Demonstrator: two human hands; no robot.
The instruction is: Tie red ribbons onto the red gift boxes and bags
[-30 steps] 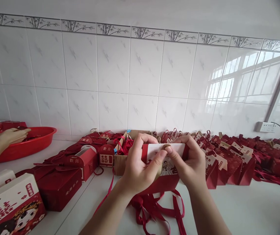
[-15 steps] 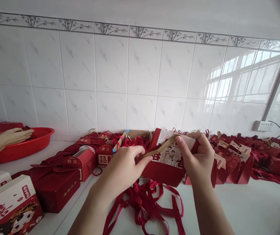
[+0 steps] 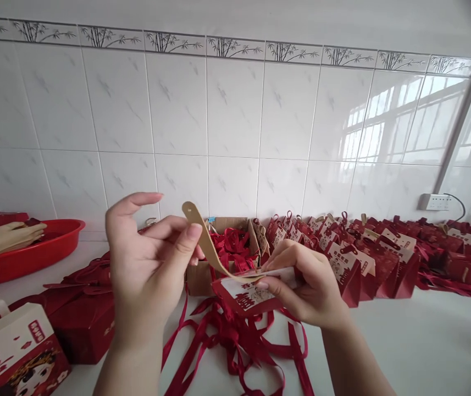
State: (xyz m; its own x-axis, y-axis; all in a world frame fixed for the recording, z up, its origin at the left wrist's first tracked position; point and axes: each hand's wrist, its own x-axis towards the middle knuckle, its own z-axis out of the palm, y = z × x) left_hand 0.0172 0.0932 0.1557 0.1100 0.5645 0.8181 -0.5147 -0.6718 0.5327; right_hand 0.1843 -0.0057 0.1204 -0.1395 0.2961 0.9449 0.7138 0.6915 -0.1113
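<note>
My left hand [image 3: 153, 253] is raised, thumb and fingers pinching a tan strap [image 3: 208, 242] near its rounded upper end, where a small hole shows. The index finger stands away from it. The strap curves down to the top of a red and white gift box [image 3: 243, 300] with printed figures and characters. My right hand [image 3: 311, 280] grips that box at its top, thumb in front and fingers behind, where the strap's lower end meets it. The box is tilted, and my fingers hide part of its top. Beneath it lie loose dark red ribbons [image 3: 235, 341] on the white table.
An open cardboard box [image 3: 200, 279] of red ribbons stands behind my hands. Several finished-looking red gift boxes [image 3: 383, 269] line the right side. Larger boxes [image 3: 12, 352] stand at left. Another person's hand [image 3: 10, 242] reaches into a red basin [image 3: 68, 236].
My left hand has risen to the left, lifting one strap end away from the box. The gift box has tipped so its front shows less. The view has shifted slightly right.
</note>
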